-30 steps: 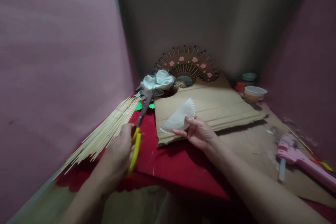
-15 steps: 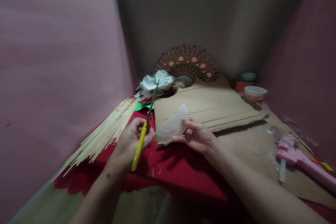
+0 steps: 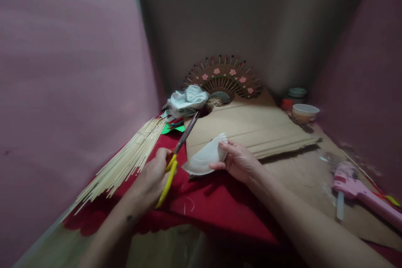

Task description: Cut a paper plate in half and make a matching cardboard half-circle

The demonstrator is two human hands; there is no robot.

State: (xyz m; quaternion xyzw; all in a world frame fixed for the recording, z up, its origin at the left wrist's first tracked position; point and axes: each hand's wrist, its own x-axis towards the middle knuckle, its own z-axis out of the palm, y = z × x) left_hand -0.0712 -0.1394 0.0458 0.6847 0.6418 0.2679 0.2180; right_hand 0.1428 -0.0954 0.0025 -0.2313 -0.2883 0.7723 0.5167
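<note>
Yellow-handled scissors (image 3: 170, 182) are gripped in my left hand (image 3: 150, 181), their dark blades angled up and away. My right hand (image 3: 240, 160) pinches a folded, roughly half-round piece of white paper (image 3: 204, 158) between thumb and fingers. The paper has a pleated edge at its upper right end, and the scissors are apart from it. Both hands are above a red cloth (image 3: 216, 201) on the table, in front of a stack of cut cardboard (image 3: 248, 123).
On the left lies a bundle of thin sticks (image 3: 132, 155). A stick fan with pink flowers (image 3: 224, 73) stands behind a crumpled pale cloth (image 3: 188, 99). To the right are a pink glue gun (image 3: 361, 188) and a white-rimmed cup (image 3: 304, 113). Pink walls flank both sides.
My left hand has drawn slightly away from the paper, and the scissors have tilted further right. The white paper has turned and lowered a little in my right hand.
</note>
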